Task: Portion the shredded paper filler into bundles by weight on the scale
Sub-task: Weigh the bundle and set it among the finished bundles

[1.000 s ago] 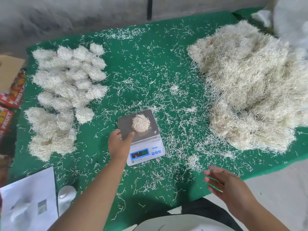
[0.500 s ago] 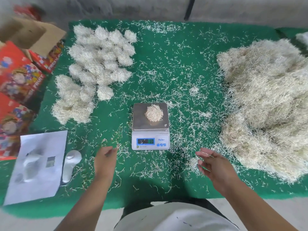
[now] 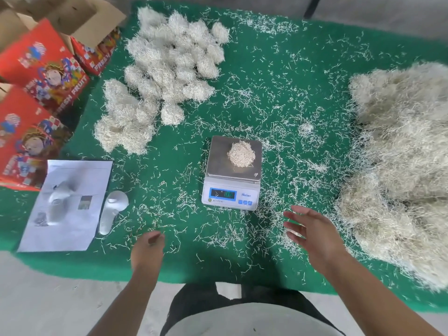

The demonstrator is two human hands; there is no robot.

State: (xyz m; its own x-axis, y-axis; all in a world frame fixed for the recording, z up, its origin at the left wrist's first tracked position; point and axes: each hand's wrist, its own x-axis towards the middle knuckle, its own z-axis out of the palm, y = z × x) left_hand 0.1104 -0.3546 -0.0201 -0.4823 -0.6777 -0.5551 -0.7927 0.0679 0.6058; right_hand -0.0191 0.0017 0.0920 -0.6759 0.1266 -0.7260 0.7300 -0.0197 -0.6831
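Head view puts the digital scale [image 3: 232, 174] at the centre of the frame, and I see one small wad of shredded paper filler [image 3: 241, 154] sitting on its steel platter. I cannot read the lit display.

My left hand [image 3: 148, 248] hangs low and left of the scale, fingers loosely curled round nothing. My right hand [image 3: 312, 232] hovers at lower right with fingers spread, also empty, just beside the big loose heap of filler [image 3: 400, 166] along the right edge.

I judge the filler to be almost weightless, springy and prone to shedding strands, so a wad wants cupping from both sides with gentle closing fingers, then lifting straight up. A pinch at the top would probably tear off only a tuft and spoil the weight.

Finished bundles [image 3: 167, 71] cluster at upper left.

Green felt covers the tabletop [image 3: 278, 76], and stray shreds litter it everywhere. At lower left lie a printed sheet [image 3: 70, 207] and a white handheld device [image 3: 110, 212], with red fruit cartons [image 3: 41, 88] stacked beyond the left edge. Pale concrete floor shows below.
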